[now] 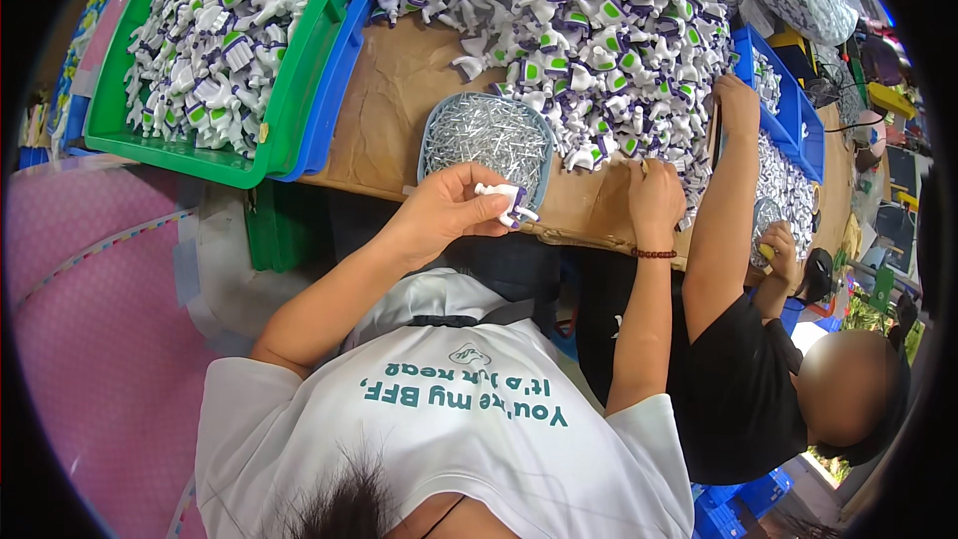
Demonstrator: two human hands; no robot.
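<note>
My left hand pinches a small white-and-purple plastic figure between thumb and fingers, just in front of a tub of thin silvery metal pins. To the right, my right hand is closed at the near edge of a big heap of similar white, purple and green figures. Its fingertips point away from me, and what they hold, if anything, is too small to make out. A dark red beaded bracelet circles that wrist.
At the left, a green bin full of figures stands beside a blue bin. Brown cardboard covers the table. A co-worker in a black sleeve reaches across close on my right, near blue trays.
</note>
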